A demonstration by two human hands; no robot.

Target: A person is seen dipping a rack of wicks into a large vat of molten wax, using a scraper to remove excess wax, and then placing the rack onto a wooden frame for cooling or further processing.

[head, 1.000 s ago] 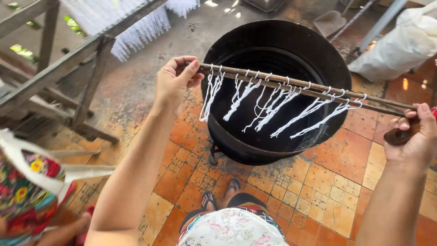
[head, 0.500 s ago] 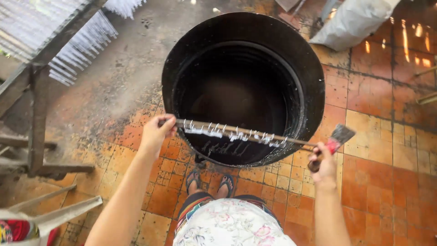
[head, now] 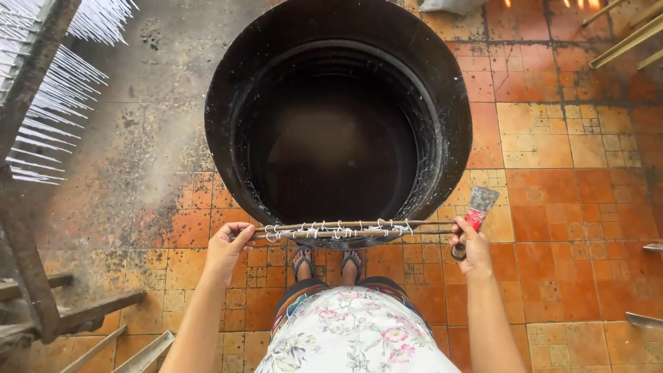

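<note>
Both grips hold thin sticks (head: 338, 228) strung with white threads, lying level, left to right, at a black vat's (head: 228, 90) near rim. Left hand (head: 229, 247) pinches one end; right hand (head: 469, 243) also clasps a brush (head: 475, 215), arms extended forward.

A big round vat (head: 228, 83) stands on the tiled floor (head: 566, 173), just beyond the person's sandalled feet (head: 328, 261). Two thin sticks (head: 345, 228) strung with knotted wicks (head: 331, 228) lie across the vat's near rim, held at the left end by the left hand (head: 228, 247) and at the right by the right hand (head: 471, 243), which also grips a paintbrush (head: 476, 211). A wooden rack (head: 27, 207) stands at far left.
</note>
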